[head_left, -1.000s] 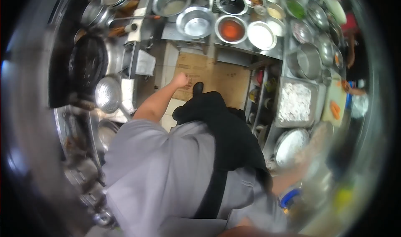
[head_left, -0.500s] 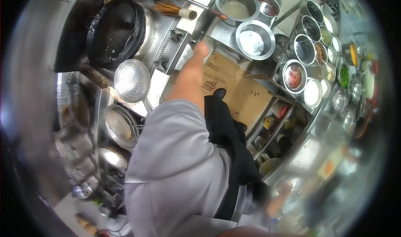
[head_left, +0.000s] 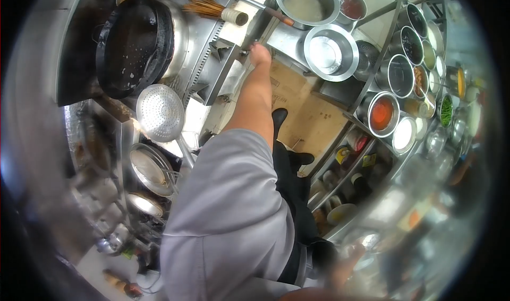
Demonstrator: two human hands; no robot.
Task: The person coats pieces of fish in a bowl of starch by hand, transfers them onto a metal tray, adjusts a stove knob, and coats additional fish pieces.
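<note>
Left hand (head_left: pixel 259 54) at the front edge of the stove (head_left: pixel 197 42), fingers curled, hold indiscernible from here; right hand (head_left: pixel 350 261) blurred, fingers unreadable.

Taking the view's centre as hub, we locate the wok (head_left: pixel 133 49) at 10 o'clock on the stove (head_left: pixel 197 27), the skimmer (head_left: pixel 160 112) near half past 9, the brush (head_left: pixel 212 9) just before 12. We find the left hand (head_left: pixel 260 54) at 12, beside the stove's front. Two basins (head_left: pixel 330 51) stand at 1; pots (head_left: pixel 399 75) occupy the rack (head_left: pixel 379 51) at 2. Cardboard (head_left: pixel 305 107) lies between stove and rack.
</note>
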